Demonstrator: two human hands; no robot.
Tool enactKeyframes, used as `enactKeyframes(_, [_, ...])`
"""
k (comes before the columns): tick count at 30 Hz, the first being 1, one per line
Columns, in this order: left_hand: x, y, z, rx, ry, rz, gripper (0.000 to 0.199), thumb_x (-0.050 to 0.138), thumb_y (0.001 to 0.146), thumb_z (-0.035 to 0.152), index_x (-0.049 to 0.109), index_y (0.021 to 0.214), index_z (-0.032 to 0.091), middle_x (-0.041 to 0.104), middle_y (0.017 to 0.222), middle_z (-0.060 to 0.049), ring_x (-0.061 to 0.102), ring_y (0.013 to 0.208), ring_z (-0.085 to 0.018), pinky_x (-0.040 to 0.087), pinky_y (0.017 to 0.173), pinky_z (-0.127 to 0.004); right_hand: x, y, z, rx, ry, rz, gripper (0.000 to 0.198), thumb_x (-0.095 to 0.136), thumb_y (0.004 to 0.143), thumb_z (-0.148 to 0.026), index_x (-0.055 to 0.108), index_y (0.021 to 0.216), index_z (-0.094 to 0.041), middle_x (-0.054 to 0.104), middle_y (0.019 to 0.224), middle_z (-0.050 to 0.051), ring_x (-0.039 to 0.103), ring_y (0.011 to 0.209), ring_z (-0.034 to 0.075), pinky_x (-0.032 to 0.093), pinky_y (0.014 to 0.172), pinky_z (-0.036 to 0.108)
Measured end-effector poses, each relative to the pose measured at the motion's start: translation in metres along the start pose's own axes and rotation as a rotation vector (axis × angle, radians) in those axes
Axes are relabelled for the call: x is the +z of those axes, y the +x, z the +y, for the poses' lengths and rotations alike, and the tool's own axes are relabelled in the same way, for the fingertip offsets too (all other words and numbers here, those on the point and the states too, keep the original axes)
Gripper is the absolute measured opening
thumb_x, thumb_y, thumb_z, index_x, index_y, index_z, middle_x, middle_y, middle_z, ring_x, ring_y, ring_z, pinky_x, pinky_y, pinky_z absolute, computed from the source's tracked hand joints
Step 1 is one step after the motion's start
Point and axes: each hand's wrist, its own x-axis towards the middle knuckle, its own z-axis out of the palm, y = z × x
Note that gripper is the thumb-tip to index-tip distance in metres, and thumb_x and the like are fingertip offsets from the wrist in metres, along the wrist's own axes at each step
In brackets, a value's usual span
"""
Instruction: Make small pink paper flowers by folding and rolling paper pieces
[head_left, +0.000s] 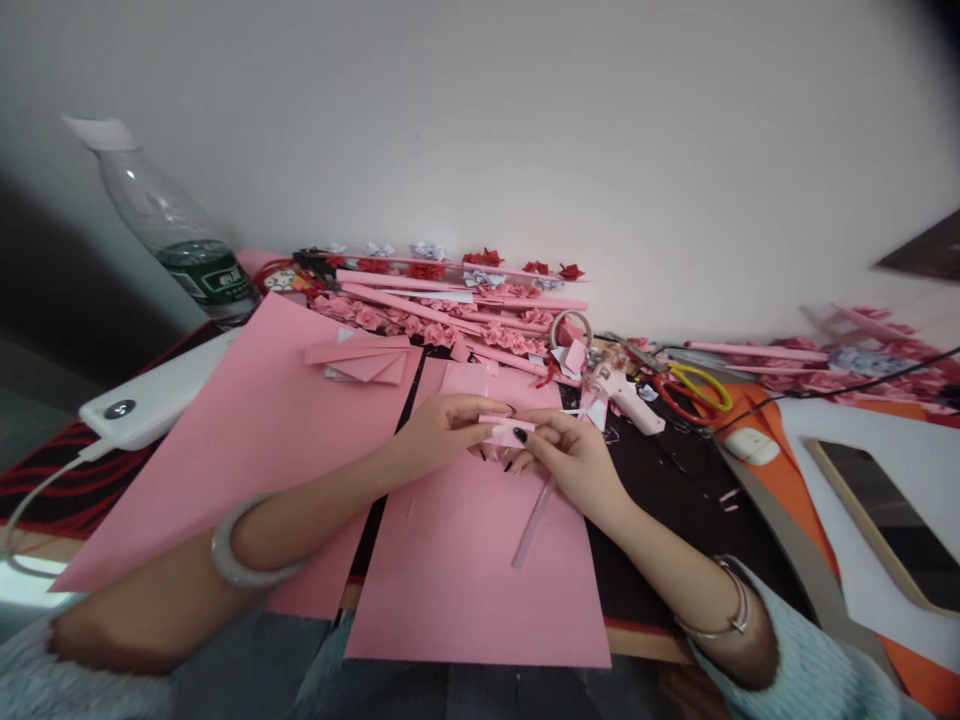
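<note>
My left hand (pixel 442 435) and my right hand (pixel 568 455) meet over a pink paper sheet (pixel 480 590). Between their fingertips they pinch a small folded piece of pink paper (pixel 507 432), one hand at each end. A narrow pink strip (pixel 533 525) slants down below my right hand; whether it joins the held piece I cannot tell. Just beyond my fingers lies a small pink paper square (pixel 466 379). To the left, a larger pink sheet (pixel 247 440) carries a stack of folded pink papers (pixel 367 358).
Paper flowers (pixel 427 325) and rolled pink stems line the wall. A glue gun (pixel 626 395), tape roll (pixel 571 330) and scissors (pixel 697 388) lie right of the hands. A phone (pixel 889 520) is far right. On the left stand a bottle (pixel 180 230) and a white power bank (pixel 157 390).
</note>
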Motion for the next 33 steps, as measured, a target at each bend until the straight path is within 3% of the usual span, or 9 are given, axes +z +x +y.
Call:
enactKeyframes(6, [-0.0033,-0.0017,0.0018,0.123,0.087,-0.085,0.036,0.058,0.076,0.02,0.058,0.112,0.013,0.064,0.102,-0.01,0.061,0.085,-0.018,0.049,0.077,-0.032,-0.0025,0.0014,0.0001,0.024,0.06,0.039,0.026,0.061,0.077,-0.03,0.058,0.097,-0.014,0.066,0.06,0.001,0.065,0.05,0.015,0.053,0.052,0.026])
enactKeyframes(10, [-0.0065,-0.0025,0.0045,0.163,0.117,-0.142,0.034,0.047,0.081,0.018,0.057,0.113,0.013,0.064,0.101,-0.01,0.06,0.089,-0.02,0.047,0.079,-0.033,-0.0059,0.0034,0.0051,0.026,0.119,0.042,0.024,0.059,0.078,-0.027,0.058,0.098,-0.014,0.066,0.056,0.0,0.064,0.047,0.014,0.05,0.048,0.024])
enactKeyframes(15, [-0.0061,-0.0025,0.003,0.23,0.372,0.025,0.03,0.05,0.076,0.012,0.066,0.101,0.016,0.067,0.1,-0.006,0.061,0.089,-0.018,0.046,0.078,-0.028,-0.0056,0.004,0.0053,0.041,0.1,0.016,0.028,0.061,0.077,-0.03,0.059,0.098,-0.012,0.066,0.057,0.002,0.064,0.049,0.015,0.05,0.049,0.025])
enactKeyframes(19, [-0.005,-0.0029,0.0026,0.192,0.466,0.082,0.024,0.052,0.077,0.016,0.069,0.094,0.019,0.07,0.094,-0.004,0.063,0.085,-0.018,0.047,0.075,-0.026,-0.0058,0.0038,0.0041,0.028,0.1,-0.032,0.031,0.064,0.075,-0.034,0.061,0.097,-0.013,0.064,0.056,0.0,0.063,0.048,0.015,0.05,0.048,0.026])
enactKeyframes(22, [-0.0046,-0.0025,0.0016,0.158,0.447,0.084,0.021,0.054,0.077,0.021,0.069,0.092,0.018,0.07,0.088,-0.003,0.062,0.077,-0.016,0.046,0.067,-0.024,-0.0067,0.004,0.0049,0.003,0.087,-0.085,0.033,0.066,0.073,-0.033,0.061,0.099,-0.013,0.065,0.059,0.001,0.063,0.049,0.015,0.05,0.048,0.026])
enactKeyframes(29, [-0.0058,-0.0017,-0.0019,0.135,0.443,0.023,0.019,0.053,0.078,0.023,0.069,0.086,0.015,0.06,0.064,0.002,0.051,0.056,-0.01,0.036,0.05,-0.019,-0.0042,0.0035,0.0001,-0.031,-0.129,-0.053,0.022,0.056,0.081,-0.03,0.067,0.088,-0.012,0.063,0.053,0.0,0.058,0.045,0.012,0.047,0.049,0.023])
enactKeyframes(33, [-0.0055,-0.0012,-0.0019,0.128,0.391,0.024,0.022,0.053,0.079,0.022,0.07,0.091,0.016,0.067,0.077,-0.001,0.057,0.067,-0.012,0.042,0.058,-0.021,-0.0049,0.0033,0.0,-0.027,-0.148,-0.029,0.021,0.055,0.081,-0.028,0.069,0.09,-0.014,0.062,0.051,-0.001,0.057,0.044,0.012,0.046,0.049,0.023])
